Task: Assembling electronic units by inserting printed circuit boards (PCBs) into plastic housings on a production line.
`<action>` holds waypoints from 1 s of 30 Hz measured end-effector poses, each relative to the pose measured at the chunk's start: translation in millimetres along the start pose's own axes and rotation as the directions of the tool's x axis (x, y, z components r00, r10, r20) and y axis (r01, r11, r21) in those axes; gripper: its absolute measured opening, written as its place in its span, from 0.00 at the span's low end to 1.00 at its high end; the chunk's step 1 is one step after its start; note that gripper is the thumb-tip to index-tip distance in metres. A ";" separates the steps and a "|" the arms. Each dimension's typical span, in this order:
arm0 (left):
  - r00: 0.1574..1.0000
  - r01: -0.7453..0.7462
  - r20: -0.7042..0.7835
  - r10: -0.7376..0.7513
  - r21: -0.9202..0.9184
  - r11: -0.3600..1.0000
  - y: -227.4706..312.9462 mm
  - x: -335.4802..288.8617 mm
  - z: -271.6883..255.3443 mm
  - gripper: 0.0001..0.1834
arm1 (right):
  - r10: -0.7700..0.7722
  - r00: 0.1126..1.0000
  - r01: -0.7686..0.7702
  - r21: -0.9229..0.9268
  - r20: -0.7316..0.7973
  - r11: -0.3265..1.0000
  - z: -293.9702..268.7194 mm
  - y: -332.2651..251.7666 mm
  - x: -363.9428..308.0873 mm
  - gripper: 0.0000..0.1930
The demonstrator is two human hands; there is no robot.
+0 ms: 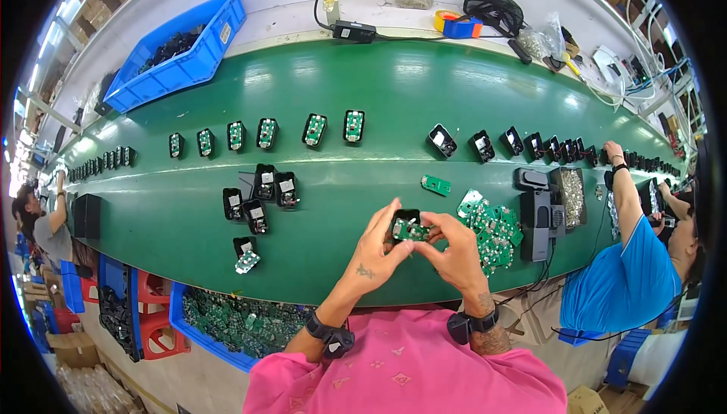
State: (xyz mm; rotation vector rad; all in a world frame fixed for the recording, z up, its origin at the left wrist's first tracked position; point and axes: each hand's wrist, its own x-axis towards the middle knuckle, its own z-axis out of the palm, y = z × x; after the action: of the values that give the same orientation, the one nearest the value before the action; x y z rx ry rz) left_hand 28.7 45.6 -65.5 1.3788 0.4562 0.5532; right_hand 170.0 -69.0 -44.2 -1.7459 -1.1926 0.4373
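Near the front edge of the green bench, my left hand (369, 253) is closed around a small black plastic housing (404, 215). My right hand (456, 247) pinches a green circuit board (410, 230) at the housing's opening. The board overlaps the housing; how deep it sits inside cannot be seen. Right of my hands lies a loose pile of green circuit boards (496, 236), with a single board (435, 184) just beyond. To the left, several black housings (263, 181) stand grouped together. Nearer me, another housing has a board (247, 262) resting against its lower end.
Housings with boards (266, 134) line the bench at far left; open housings (482, 146) continue right. A black device (536, 221) stands beside a parts tray (572, 196). Blue bins sit at back left (176, 62) and below the bench (179, 309). A co-worker in blue (625, 278) reaches in from the right.
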 end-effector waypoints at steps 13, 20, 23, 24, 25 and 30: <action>0.980 0.189 0.075 -0.183 -0.082 0.979 -1.7 -0.3 3.2 0.30 | -0.060 0.990 0.061 -0.001 -0.131 0.998 20.2 -4.3 1.3 0.10; 0.968 0.240 0.112 -0.226 -0.132 0.962 -0.5 -3.7 2.4 0.30 | -0.164 0.985 0.162 -0.034 -0.059 0.986 16.3 -3.8 3.8 0.09; 0.930 0.354 0.171 -0.325 -0.187 0.916 7.5 -4.1 -0.6 0.30 | -0.174 0.985 0.174 0.037 -0.003 0.984 11.5 -2.2 6.9 0.08; 0.911 0.400 0.195 -0.363 -0.215 0.891 9.5 -4.0 -1.4 0.29 | -0.169 0.985 0.167 0.086 0.021 0.982 11.1 -1.0 7.5 0.07; 0.911 0.401 0.196 -0.363 -0.213 0.891 11.8 -4.1 -1.2 0.29 | -0.169 0.985 0.167 0.086 0.019 0.982 11.0 1.3 7.1 0.07; 0.940 0.321 0.183 -0.288 -0.185 0.929 8.2 -3.7 -0.3 0.29 | -0.167 0.983 0.168 0.008 -0.071 0.986 19.9 -1.9 5.2 0.06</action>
State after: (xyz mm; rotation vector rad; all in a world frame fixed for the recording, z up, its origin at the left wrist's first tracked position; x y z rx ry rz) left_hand 24.8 44.4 -57.4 1.1076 0.4623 0.2296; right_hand 157.2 -54.4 -51.3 -1.6199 -1.2716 0.2814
